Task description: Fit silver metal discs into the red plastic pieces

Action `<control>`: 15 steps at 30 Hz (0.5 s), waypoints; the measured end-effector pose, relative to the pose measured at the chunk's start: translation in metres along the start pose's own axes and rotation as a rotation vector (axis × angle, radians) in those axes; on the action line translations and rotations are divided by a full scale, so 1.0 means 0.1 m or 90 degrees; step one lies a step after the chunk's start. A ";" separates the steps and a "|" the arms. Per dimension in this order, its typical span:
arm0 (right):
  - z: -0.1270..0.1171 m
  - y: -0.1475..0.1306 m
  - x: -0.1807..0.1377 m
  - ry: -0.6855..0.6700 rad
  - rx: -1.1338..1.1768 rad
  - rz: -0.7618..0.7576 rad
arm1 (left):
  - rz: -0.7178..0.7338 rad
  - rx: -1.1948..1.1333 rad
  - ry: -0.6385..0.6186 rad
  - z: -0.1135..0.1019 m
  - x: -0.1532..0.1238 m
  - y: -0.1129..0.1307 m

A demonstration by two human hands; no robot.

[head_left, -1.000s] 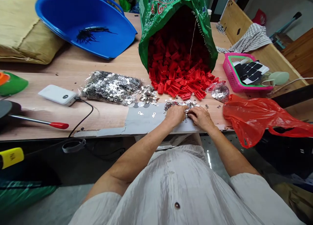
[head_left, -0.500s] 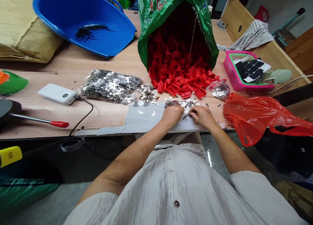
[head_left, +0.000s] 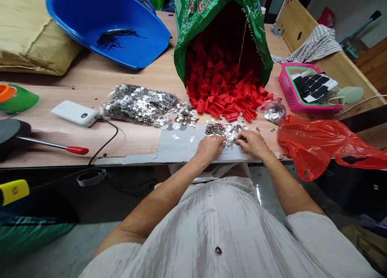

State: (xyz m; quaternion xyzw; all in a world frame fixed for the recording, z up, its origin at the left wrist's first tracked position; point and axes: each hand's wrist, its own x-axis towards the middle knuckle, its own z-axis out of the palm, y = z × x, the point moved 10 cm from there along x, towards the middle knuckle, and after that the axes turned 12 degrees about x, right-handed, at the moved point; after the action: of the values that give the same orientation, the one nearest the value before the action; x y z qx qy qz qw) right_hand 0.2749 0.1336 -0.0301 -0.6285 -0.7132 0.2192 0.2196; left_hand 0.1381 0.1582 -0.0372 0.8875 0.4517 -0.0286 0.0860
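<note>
Small shiny metal pieces lie in a loose pile [head_left: 232, 129] at the table's front edge. My left hand [head_left: 211, 148] is at the pile's near left side, fingers curled together; anything between its fingertips is too small to make out. Opposite it, at the right side of the pile, my right hand [head_left: 252, 143] has thumb and forefinger pinched at the metal pieces, and what they hold is hidden. Both hands rest low over a grey sheet [head_left: 178, 147], where a few single metal pieces [head_left: 192, 139] lie apart on the left.
A green sack [head_left: 193, 24] spills red plastic parts [head_left: 232, 102] behind the pile. Left stand a bag of metal pieces [head_left: 140, 104], a white power bank [head_left: 75, 113] and a blue basin [head_left: 121, 56]. Right are a red plastic bag [head_left: 314, 145] and a pink basket [head_left: 290, 94].
My left hand has drawn slightly left and nearer, uncovering more of the pile. My right hand stays at the pile's right side. The whole view has shifted a little.
</note>
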 end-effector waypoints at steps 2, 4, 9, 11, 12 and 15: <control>0.00 0.00 0.00 0.002 0.003 -0.004 | 0.009 -0.006 -0.001 0.04 0.00 0.06; -0.01 0.00 -0.01 0.017 0.003 -0.005 | 0.019 -0.004 -0.009 0.08 0.00 0.11; -0.04 -0.03 -0.07 0.093 -0.079 -0.029 | 0.035 0.016 -0.023 0.11 -0.01 0.16; -0.01 -0.07 -0.12 0.100 -0.120 -0.054 | 0.031 0.018 -0.023 0.11 -0.02 0.15; 0.01 -0.09 -0.15 0.097 -0.132 -0.066 | 0.028 0.017 -0.023 0.11 -0.02 0.15; 0.05 -0.10 -0.21 0.088 -0.143 -0.084 | 0.014 0.015 -0.015 0.08 0.01 0.13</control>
State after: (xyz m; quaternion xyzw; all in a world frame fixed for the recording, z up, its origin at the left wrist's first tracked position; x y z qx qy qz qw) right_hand 0.2666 0.1110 -0.0291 -0.6148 -0.7560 0.0791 0.2105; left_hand 0.1497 0.1496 -0.0439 0.8930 0.4405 -0.0438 0.0813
